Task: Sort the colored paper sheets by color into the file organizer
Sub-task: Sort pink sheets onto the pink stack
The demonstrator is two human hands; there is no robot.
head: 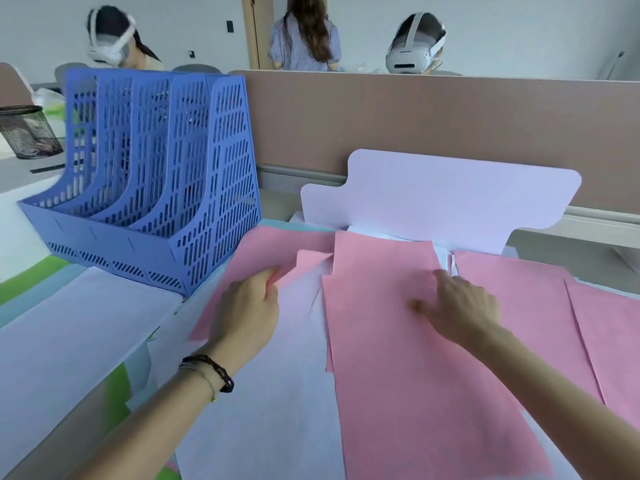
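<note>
Two hands are working the pink paper on the desk (20, 244) beside the blue file organizer (145, 181).

Left hand (247, 306) is pinching the folded edge of a pink sheet (259, 251) between curled fingers (273, 284), probably peeling it free of the white sheet (294, 358) just under the fingers. Right hand (464, 310) is pressing flat, fingers extended and spread, on a central pink sheet (398, 375), apparently pinning it so the pile is not sliding. More pink sheets (519, 289) are lying to the right of those fingers. Beyond the left fingers, the organizer's slots are showing no paper that I can make out.
</note>
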